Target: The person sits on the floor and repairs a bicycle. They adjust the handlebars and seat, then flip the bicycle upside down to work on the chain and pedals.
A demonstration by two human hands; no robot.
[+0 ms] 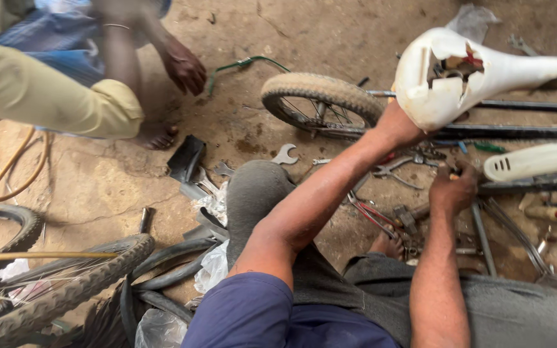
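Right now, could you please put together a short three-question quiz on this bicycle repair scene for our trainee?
1. True or false: the left hand holds up a white bicycle saddle turned underside up.
2. Multiple choice: what lies on the dirt just left of the person's raised knee? A) an open-ended spanner B) a bicycle pump C) a helmet
3. Fill in: the right hand is closed in a grip low among the tools beside the dark bicycle ____.

Key: 1 true. 2 A, the spanner. 3 frame.
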